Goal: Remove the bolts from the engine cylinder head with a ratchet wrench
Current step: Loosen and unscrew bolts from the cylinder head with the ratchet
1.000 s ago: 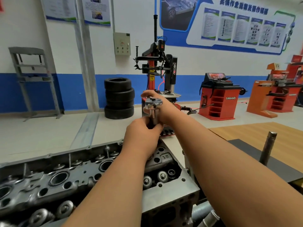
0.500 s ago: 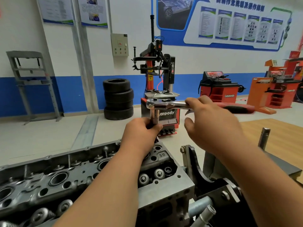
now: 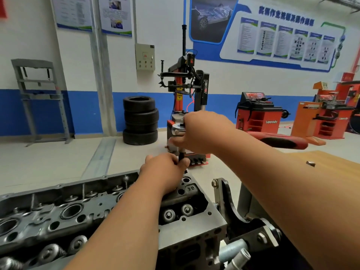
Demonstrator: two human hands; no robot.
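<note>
The grey engine cylinder head [image 3: 64,213] lies across the lower left, with valve springs and bolt holes showing. A ratchet wrench stands over its far right end: chrome head [image 3: 177,129], red and black handle [image 3: 280,142] pointing right. My left hand [image 3: 165,170] grips the dark socket shaft [image 3: 181,155] just above the cylinder head. My right hand [image 3: 202,131] is curled round the wrench near its head. The bolt under the socket is hidden by my left hand.
A black steel bracket with bolts [image 3: 245,225] holds the cylinder head's right end on a stand. A wooden table [image 3: 335,164] is at the right. Stacked tyres [image 3: 140,119], a tyre changer [image 3: 187,90] and red workshop machines [image 3: 259,115] stand farther back on the floor.
My right hand has slid from the handle's middle up to the wrench head. The red handle still points right. My left hand stays on the socket shaft.
</note>
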